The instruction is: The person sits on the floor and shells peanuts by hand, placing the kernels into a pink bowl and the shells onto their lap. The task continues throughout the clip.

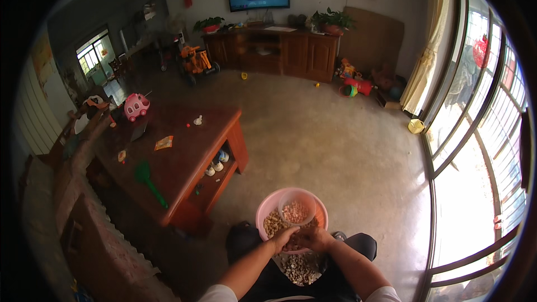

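A pink plastic basin (262, 201) stands on the floor between my knees. Unshelled peanuts (275, 223) lie inside it. A clear plastic tub (312, 206) rests in the basin and holds pinkish shelled peanut kernels (295, 212). My left hand (285, 237) and my right hand (314, 238) meet over the basin's near side, just below the tub. Their fingers are bent close together; whatever may be between them is too small and hidden to make out. Below the hands, a pile of broken peanut shells (300, 266) lies between my legs.
To the left stands a reddish wooden coffee table (197, 134) bearing a green plastic toy shovel (144, 176), an orange packet (163, 143) and a pink toy bus (136, 107). Shoes (214, 168) sit on its shelf. Sliding glass doors (457, 134) run along the right.
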A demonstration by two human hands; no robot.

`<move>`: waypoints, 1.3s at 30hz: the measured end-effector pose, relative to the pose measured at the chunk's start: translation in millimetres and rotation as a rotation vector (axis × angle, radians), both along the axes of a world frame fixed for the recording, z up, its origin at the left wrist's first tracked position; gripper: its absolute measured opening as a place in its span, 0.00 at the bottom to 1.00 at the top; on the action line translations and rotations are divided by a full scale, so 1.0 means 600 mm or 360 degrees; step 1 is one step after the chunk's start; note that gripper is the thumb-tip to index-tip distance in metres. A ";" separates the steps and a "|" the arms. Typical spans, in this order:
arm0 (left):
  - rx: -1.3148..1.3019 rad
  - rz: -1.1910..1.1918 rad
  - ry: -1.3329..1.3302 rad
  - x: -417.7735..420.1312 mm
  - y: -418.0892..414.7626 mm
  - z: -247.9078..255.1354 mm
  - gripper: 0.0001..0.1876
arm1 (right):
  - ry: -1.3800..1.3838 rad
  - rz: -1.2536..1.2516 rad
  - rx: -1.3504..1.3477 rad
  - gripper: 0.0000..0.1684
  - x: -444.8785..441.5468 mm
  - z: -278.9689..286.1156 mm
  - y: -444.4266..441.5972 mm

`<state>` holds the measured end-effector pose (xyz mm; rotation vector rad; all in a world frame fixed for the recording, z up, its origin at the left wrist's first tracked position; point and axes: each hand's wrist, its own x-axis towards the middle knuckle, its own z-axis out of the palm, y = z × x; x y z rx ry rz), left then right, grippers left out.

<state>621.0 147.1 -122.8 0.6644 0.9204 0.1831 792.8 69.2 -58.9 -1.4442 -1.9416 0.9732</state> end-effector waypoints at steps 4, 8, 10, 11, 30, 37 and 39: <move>0.0106 -0.0061 -0.0043 0.006 -0.010 0.019 0.22 | -0.0066 0.0112 -0.0041 0.17 -0.011 0.006 0.006; 0.0175 -0.0146 -0.0102 0.002 -0.015 0.061 0.25 | -0.0111 0.0192 -0.0013 0.17 -0.014 -0.016 0.013; 0.0189 -0.0155 -0.0105 0.009 -0.025 0.108 0.26 | -0.0148 0.0163 0.0009 0.17 -0.014 -0.020 0.010; 0.0219 -0.0150 -0.0111 0.006 -0.023 0.102 0.27 | -0.0158 0.0174 -0.0005 0.17 -0.016 -0.022 0.012; 0.0156 0.0169 -0.0032 0.006 0.000 0.025 0.26 | -0.0155 -0.0059 -0.0037 0.17 -0.040 -0.026 0.018; 0.0071 0.0264 0.0091 0.013 -0.002 0.045 0.26 | -0.0277 0.0110 0.0277 0.17 -0.050 0.021 0.006; 0.0063 0.0220 0.0086 0.008 0.000 0.043 0.27 | -0.0364 0.0184 0.0312 0.16 -0.053 0.022 0.006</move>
